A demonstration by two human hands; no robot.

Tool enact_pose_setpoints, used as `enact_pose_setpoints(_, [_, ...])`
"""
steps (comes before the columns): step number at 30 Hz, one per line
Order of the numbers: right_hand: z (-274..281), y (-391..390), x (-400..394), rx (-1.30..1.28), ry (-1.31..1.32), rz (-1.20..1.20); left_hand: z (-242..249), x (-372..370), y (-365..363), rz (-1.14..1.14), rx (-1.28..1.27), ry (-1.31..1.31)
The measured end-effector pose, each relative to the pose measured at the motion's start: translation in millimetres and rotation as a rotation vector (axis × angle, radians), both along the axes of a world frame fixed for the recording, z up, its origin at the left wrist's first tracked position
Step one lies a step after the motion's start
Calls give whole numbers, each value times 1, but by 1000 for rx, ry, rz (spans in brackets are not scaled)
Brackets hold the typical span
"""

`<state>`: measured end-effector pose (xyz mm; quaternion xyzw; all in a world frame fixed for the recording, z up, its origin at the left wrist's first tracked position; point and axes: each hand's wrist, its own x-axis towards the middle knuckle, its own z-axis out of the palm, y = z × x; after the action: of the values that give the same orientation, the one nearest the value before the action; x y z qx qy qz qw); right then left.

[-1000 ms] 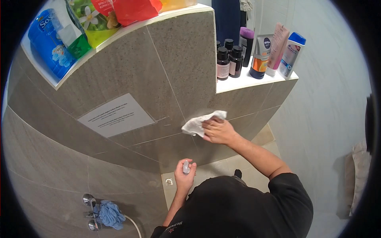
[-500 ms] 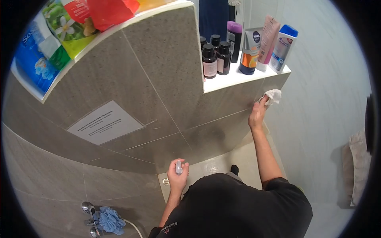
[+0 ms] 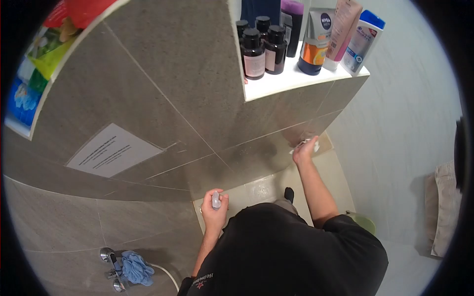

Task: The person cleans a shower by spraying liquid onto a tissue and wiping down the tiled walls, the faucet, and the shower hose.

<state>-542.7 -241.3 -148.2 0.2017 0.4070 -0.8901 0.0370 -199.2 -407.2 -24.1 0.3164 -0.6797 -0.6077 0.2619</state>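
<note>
My right hand [image 3: 305, 149] presses a white cloth [image 3: 316, 146] against the grey tiled wall [image 3: 237, 158], below the right part of the white shelf. The cloth is mostly hidden under the palm and fingers. Lower and to the left, my left hand [image 3: 214, 207] is wrapped round a small translucent bottle [image 3: 216, 200], held away from the wall. The bottle's lower part is hidden in the fingers.
Dark bottles [image 3: 254, 56], tubes [image 3: 314, 44] and a blue-capped bottle [image 3: 363, 44] stand on the shelf [image 3: 296, 81]. A paper notice [image 3: 113, 150] is on the wall. A blue puff [image 3: 137, 269] hangs by the tap [image 3: 111, 261]. A green bucket [image 3: 363, 222] is behind my right arm.
My right hand has moved down and left along the wall with the cloth, away from the shelf's corner. My left hand still holds the bottle. The view has shifted slightly.
</note>
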Motion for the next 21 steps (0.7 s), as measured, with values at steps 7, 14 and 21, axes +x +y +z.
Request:
enact_pose_setpoints(7, [-92, -17, 12, -246, -222, 46, 6, -16, 2, -74, -82, -90])
enact_pose_setpoints(14, [-185, -47, 31, -387, -470, 0, 13, -29, 4, -108, -151, -236])
enact_pose_setpoints(21, [-104, -71, 79, -682, -382, 242, 12, -28, 10, -62, -71, -234])
